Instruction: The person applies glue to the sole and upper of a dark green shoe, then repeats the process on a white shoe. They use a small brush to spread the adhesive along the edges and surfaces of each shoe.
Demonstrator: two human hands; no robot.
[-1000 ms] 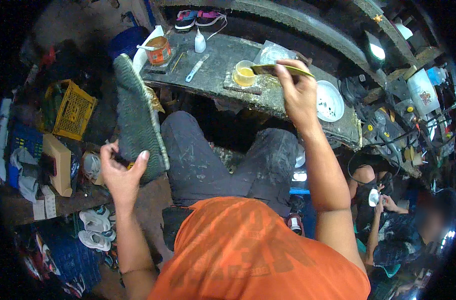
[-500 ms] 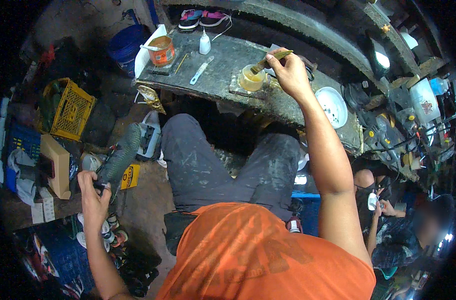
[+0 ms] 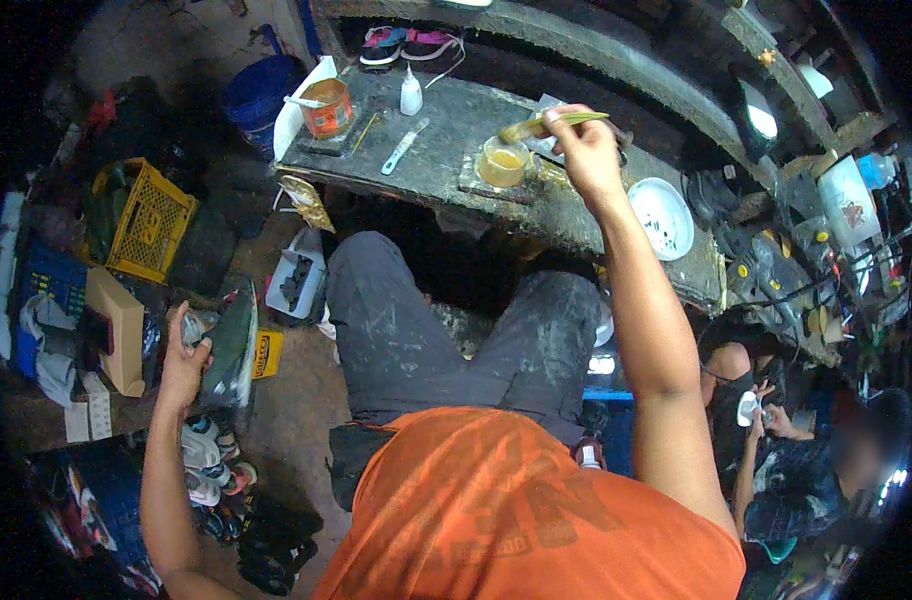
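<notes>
Since half a second ago, the shoe in my left hand has turned to show a broader side, and the brush in my right hand has levelled out. One bench stretches beneath my right fingers. One yellow crate stands beyond my left fingers, which clamp that single shoe, its long axis running away from me, far end leaning right. Beside my right wrist, one white bowl holds dark specks. Left of my right fingers, one orange tub holds brownish stuff; nearer, one cup holds yellowish liquid. Those fingers pinch one brush, bristles leftward, nearly level.
</notes>
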